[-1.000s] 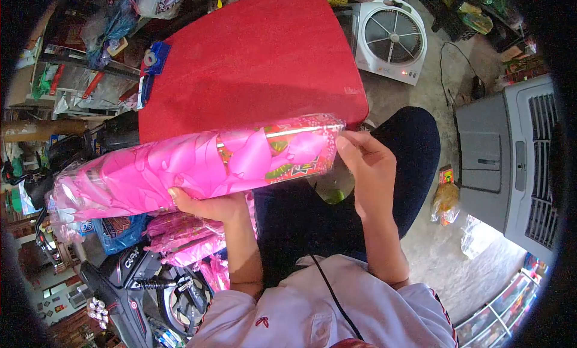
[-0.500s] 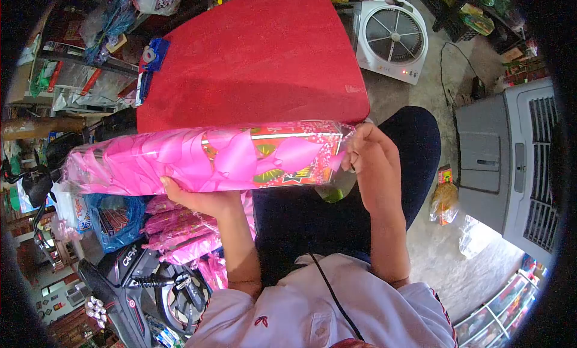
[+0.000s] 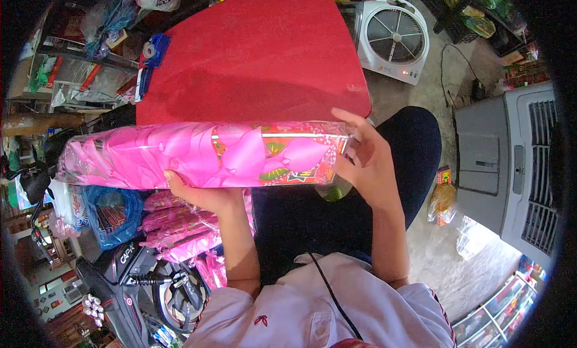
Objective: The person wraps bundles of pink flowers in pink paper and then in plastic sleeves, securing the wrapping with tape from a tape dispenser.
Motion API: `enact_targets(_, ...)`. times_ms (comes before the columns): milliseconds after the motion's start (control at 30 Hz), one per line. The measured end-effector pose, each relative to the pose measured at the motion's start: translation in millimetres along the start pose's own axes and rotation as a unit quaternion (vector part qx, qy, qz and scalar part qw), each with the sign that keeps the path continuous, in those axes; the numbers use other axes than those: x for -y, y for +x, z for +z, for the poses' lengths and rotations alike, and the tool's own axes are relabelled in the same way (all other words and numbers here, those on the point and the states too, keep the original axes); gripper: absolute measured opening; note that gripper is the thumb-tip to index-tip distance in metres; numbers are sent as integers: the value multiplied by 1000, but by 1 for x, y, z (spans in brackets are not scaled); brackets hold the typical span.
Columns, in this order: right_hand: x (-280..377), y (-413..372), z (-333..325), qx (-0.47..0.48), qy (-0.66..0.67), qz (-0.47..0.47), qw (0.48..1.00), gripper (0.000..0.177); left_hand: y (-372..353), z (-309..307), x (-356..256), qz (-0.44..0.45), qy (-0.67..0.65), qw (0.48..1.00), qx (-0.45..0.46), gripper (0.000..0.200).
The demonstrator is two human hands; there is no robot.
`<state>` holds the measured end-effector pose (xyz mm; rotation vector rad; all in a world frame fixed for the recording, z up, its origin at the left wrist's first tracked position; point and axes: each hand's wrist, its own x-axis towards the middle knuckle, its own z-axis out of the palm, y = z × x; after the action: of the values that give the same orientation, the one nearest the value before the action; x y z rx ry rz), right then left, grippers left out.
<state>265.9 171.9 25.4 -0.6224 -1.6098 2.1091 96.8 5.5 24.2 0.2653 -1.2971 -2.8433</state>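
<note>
A long box-shaped package (image 3: 240,152) in pink petal-printed wrap and clear plastic lies sideways across my lap, at the near edge of the red table. My left hand (image 3: 207,196) grips it from below, thumb on the front face; its other fingers are hidden beneath. At the package's right end, my right hand (image 3: 375,167) touches the loose clear plastic. Its fingers are spread, one stretched up and left, the thumb near the front corner. Orange print with green and white shapes shows through at that end.
Beyond the package is the red tabletop (image 3: 258,53), with a blue tape dispenser (image 3: 156,50) at its left edge. A white fan (image 3: 393,41) stands right of it. Pink wrapped packages (image 3: 180,224), a blue plastic bag (image 3: 114,212) and a motorbike (image 3: 144,282) are at lower left.
The fingers of my right hand have come apart from a pinch on the plastic at the package's end and spread. The package has shifted slightly left. My left hand keeps its grip.
</note>
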Motion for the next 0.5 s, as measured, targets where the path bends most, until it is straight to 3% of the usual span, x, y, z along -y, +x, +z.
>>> enact_targets(267, -12, 4, -2, 43, -3, -27, 999, 84, -1, 3, 0, -7, 15, 1000, -5, 62)
enact_targets(367, -5, 2, -8, 107, 145, -29, 983, 93, -1, 2, -2, -18, 18, 1000, -10, 63)
enact_targets(500, -3, 2, -10, 98, 135, 53, 984, 100, -2, 4, 2, -13, 29, 999, -14, 64)
